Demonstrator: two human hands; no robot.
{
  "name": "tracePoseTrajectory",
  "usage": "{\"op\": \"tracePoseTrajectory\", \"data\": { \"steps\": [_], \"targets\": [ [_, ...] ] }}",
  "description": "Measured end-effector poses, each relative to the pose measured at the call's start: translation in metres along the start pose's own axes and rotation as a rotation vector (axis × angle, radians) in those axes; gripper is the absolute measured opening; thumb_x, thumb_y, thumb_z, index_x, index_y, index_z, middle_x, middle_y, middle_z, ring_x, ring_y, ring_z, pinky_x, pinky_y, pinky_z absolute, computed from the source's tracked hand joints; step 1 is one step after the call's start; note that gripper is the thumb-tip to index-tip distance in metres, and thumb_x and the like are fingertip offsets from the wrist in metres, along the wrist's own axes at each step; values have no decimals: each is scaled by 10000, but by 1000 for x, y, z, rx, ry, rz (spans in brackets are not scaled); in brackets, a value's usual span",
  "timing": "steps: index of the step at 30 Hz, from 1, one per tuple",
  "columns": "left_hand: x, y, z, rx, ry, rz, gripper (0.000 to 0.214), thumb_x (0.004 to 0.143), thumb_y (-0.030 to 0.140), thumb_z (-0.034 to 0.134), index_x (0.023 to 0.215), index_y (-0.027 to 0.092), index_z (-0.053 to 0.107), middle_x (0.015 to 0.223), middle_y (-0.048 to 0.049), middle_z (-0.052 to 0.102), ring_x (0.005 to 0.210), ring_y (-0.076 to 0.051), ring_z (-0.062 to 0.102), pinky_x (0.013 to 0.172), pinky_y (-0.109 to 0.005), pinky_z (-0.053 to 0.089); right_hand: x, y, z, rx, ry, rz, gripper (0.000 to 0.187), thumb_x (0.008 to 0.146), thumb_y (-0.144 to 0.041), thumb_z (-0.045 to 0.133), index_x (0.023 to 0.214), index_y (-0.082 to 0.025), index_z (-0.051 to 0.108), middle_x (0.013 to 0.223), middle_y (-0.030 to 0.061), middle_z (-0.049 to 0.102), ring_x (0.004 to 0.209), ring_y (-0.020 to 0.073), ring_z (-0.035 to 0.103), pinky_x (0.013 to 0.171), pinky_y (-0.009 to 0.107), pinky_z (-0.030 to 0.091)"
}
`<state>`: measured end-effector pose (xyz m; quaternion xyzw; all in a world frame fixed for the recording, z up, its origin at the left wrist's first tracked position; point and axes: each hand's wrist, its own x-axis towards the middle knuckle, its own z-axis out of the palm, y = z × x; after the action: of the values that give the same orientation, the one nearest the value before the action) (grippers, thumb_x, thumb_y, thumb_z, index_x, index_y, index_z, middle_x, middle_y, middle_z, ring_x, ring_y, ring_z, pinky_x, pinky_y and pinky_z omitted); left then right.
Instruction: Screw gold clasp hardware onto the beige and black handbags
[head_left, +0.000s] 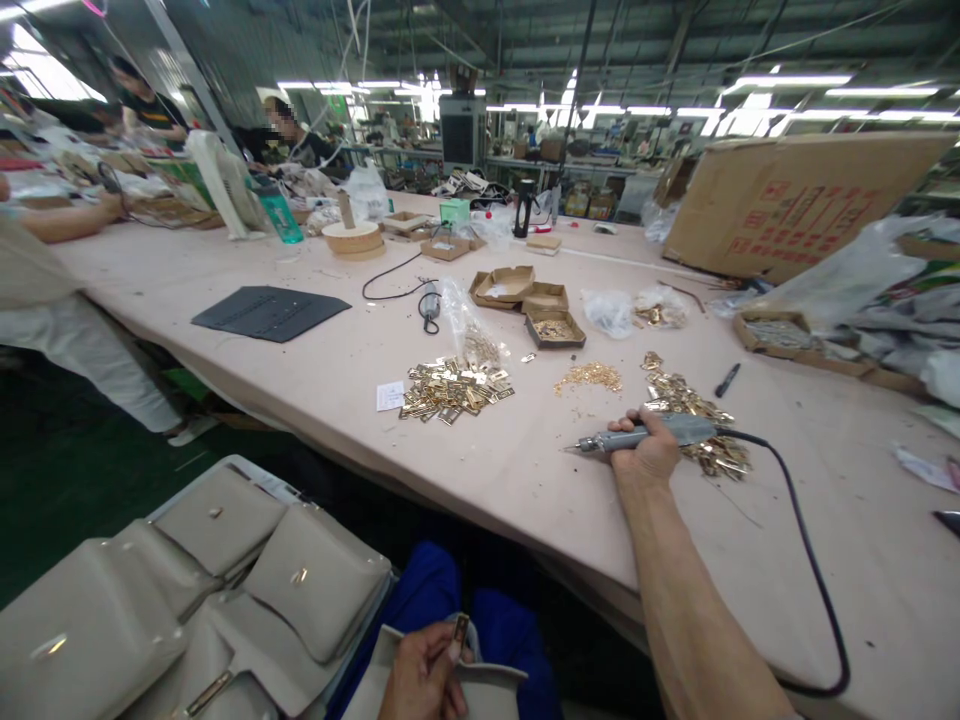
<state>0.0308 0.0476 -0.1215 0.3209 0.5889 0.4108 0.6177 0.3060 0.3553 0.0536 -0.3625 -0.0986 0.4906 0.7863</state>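
My right hand [651, 452] rests on the pink table [315, 380], closed round a grey electric screwdriver [649, 436] whose tip points left and whose black cord [814, 570] loops off to the right. A pile of gold metal fittings [694, 410] lies just behind that hand. My left hand [424, 675] is low by my lap, pinching a small gold clasp [460, 632] against the top edge of a beige bag [457, 690].
Another pile of gold fittings [454, 388] and a heap of small screws [589, 377] lie mid-table, with small cardboard trays [529, 300] behind. Beige bags [225, 590] are stacked at lower left. A large carton [795, 200] stands at the right. Other people work at the far left.
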Motion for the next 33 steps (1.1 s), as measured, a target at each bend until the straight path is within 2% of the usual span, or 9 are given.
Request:
{"op": "tracePoseTrajectory", "data": {
  "steps": [4, 10, 17, 24, 27, 31, 33],
  "targets": [
    [0, -1, 0, 3, 6, -8, 714, 742, 850, 707, 858, 145, 710, 619, -62, 691, 392, -159, 612, 364, -189, 420, 1, -1, 1, -2, 29, -8, 259, 681, -146, 706, 830, -186, 497, 750, -35, 509, 573, 83, 481, 489, 216, 496],
    [3, -9, -2, 1, 36, 12, 744, 726, 859, 712, 881, 131, 727, 779, -110, 746, 382, -156, 619, 342, -198, 418, 4, -1, 1, -28, 67, -41, 257, 677, -153, 699, 813, -194, 484, 739, -35, 515, 564, 94, 485, 475, 232, 502],
    [4, -11, -8, 39, -28, 10, 713, 796, 829, 676, 926, 130, 722, 604, -75, 692, 400, -174, 624, 379, -203, 454, 5, 0, 1, -34, 70, -50, 277, 661, -148, 709, 815, -195, 484, 731, -37, 523, 558, 90, 480, 470, 230, 504],
    [2, -10, -6, 35, -19, 25, 725, 823, 812, 668, 986, 109, 738, 498, -47, 638, 386, -161, 597, 394, -191, 452, 6, 1, 0, -40, 80, -56, 282, 658, -167, 723, 822, -191, 496, 726, -41, 533, 550, 86, 493, 461, 221, 508],
    [2, -9, -4, 46, -10, 22, 750, 785, 844, 672, 932, 112, 733, 485, -49, 631, 366, -164, 586, 378, -197, 446, 6, 1, 0, -35, 81, -60, 289, 651, -155, 723, 824, -189, 494, 722, -35, 532, 556, 94, 499, 462, 233, 510],
    [3, -8, -3, 54, 6, 9, 755, 741, 865, 686, 883, 124, 720, 600, -90, 706, 367, -160, 593, 367, -206, 444, 6, 1, 1, -19, 79, -54, 327, 638, -143, 733, 845, -198, 486, 717, -36, 535, 563, 104, 496, 466, 244, 503],
    [4, -8, -3, 51, 12, 8, 754, 739, 869, 684, 885, 131, 718, 558, -69, 682, 361, -161, 586, 366, -206, 440, 5, 1, 1, -22, 79, -53, 331, 640, -142, 732, 849, -202, 481, 716, -38, 535, 561, 103, 489, 465, 243, 495]
  ]
}}
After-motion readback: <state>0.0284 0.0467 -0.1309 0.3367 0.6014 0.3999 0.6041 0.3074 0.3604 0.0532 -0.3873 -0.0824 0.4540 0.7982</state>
